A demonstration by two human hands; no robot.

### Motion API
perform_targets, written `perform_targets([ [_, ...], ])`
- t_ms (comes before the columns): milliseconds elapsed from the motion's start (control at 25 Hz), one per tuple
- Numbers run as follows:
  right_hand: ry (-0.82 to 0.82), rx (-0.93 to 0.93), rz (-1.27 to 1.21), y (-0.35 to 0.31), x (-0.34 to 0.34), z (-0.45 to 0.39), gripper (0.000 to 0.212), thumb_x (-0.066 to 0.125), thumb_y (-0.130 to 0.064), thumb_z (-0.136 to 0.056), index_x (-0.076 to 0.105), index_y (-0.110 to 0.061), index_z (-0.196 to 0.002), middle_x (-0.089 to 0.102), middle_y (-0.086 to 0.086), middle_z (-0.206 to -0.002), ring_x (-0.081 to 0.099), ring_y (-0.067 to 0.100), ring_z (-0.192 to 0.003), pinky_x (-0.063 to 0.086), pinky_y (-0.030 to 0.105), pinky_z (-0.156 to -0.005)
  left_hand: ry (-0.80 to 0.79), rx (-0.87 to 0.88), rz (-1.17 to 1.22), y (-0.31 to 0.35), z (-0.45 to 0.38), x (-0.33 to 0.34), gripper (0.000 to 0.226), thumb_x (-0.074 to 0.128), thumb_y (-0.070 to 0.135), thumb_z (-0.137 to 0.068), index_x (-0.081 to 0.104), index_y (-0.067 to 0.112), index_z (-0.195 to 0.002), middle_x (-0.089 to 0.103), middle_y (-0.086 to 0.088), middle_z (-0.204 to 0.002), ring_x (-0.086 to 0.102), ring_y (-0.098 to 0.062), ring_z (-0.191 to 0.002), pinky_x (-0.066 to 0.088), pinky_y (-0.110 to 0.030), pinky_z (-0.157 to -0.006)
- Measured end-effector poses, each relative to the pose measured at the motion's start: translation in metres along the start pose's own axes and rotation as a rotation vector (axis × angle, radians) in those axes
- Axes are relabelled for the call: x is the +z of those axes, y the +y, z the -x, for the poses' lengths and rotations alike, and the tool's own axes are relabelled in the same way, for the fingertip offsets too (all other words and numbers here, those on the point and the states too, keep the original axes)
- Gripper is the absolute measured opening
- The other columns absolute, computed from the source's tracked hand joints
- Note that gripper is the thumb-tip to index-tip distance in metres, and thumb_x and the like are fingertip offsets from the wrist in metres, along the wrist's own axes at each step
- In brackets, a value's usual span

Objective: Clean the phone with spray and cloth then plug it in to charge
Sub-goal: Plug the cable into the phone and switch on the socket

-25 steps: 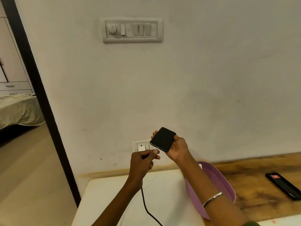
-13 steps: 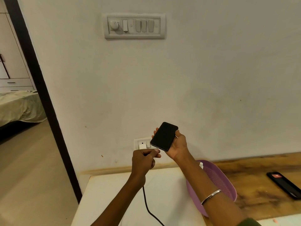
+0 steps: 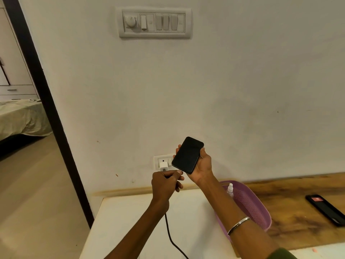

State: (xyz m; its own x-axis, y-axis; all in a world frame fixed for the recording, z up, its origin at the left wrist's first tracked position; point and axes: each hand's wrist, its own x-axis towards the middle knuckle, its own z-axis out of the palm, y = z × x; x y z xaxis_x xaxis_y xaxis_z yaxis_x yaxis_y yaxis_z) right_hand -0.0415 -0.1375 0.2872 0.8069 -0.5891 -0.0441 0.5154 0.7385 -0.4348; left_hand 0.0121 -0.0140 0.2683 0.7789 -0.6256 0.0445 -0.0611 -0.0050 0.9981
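My right hand point(image 3: 202, 166) holds a black phone point(image 3: 187, 155) with a dark screen, tilted, in front of the wall socket point(image 3: 158, 161). A white charger adapter point(image 3: 164, 166) sits plugged in the socket. My left hand point(image 3: 165, 184) is closed around the end of a dark charging cable point(image 3: 170, 238), its tip just below the phone's lower edge. Whether the plug is in the phone is hidden by my fingers. A spray bottle point(image 3: 230, 189) stands in a purple basket point(image 3: 250, 206) behind my right forearm.
A second black phone point(image 3: 325, 209) lies on the wooden tabletop at the right. A white surface point(image 3: 119, 227) lies under my arms. A switch panel point(image 3: 155, 22) is high on the wall. A doorway at left opens onto a bed point(image 3: 20, 118).
The phone has tilted a little more upright in my right hand and shifted slightly right. My left hand stays just below it with the cable end.
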Motion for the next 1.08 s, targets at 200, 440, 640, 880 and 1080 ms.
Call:
perform_targets([
  [200,-0.005,0.000,0.012,0.004,0.001,-0.004,0.054,0.040,-0.056,-0.095,0.059,-0.013,-0.123,0.067,0.017,-0.113,0.066,0.034,-0.099,0.054,0.048,-0.089,0.051,0.002,0.028,-0.003,-0.002,0.003,0.013,0.069,0.015,-0.090,0.077,0.005,-0.091,0.074,-0.006,-0.073,0.062,-0.010,-0.043,0.055,-0.022,-0.049],
  [440,0.014,-0.003,0.006,0.004,-0.005,-0.005,0.054,0.041,-0.056,-0.095,0.058,-0.013,-0.123,0.067,0.018,-0.112,0.066,0.033,-0.098,0.054,0.047,-0.088,0.025,-0.063,0.058,-0.005,-0.005,0.007,0.016,0.070,0.017,-0.090,0.076,0.004,-0.092,0.074,-0.004,-0.073,0.062,-0.010,-0.042,0.054,-0.021,-0.047],
  [640,0.060,0.021,0.031,0.002,-0.008,-0.003,0.053,0.040,-0.055,-0.095,0.062,-0.014,-0.118,0.069,0.018,-0.108,0.066,0.034,-0.096,0.053,0.048,-0.088,-0.083,-0.114,0.154,-0.016,0.009,0.000,0.022,0.067,0.028,-0.092,0.077,0.009,-0.094,0.075,-0.002,-0.076,0.055,-0.012,-0.039,0.046,-0.022,-0.041],
  [880,0.053,-0.029,-0.008,-0.018,-0.005,-0.004,0.056,0.037,-0.053,-0.095,0.057,-0.014,-0.129,0.065,0.019,-0.116,0.066,0.035,-0.098,0.045,0.051,-0.100,-0.324,0.000,-0.046,-0.056,0.028,-0.024,0.026,0.069,0.040,-0.088,0.078,0.018,-0.078,0.061,0.002,-0.057,0.040,-0.009,-0.038,0.033,-0.020,-0.040],
  [1080,0.018,-0.048,-0.023,-0.041,0.005,-0.008,0.057,0.035,-0.053,-0.096,0.057,-0.015,-0.132,0.063,0.018,-0.123,0.065,0.036,-0.102,0.048,0.051,-0.098,-0.290,-0.019,-0.316,-0.106,0.015,-0.065,0.018,0.075,0.024,-0.083,0.078,0.015,-0.068,0.069,-0.003,-0.055,0.063,-0.016,-0.049,0.058,-0.035,-0.058],
])
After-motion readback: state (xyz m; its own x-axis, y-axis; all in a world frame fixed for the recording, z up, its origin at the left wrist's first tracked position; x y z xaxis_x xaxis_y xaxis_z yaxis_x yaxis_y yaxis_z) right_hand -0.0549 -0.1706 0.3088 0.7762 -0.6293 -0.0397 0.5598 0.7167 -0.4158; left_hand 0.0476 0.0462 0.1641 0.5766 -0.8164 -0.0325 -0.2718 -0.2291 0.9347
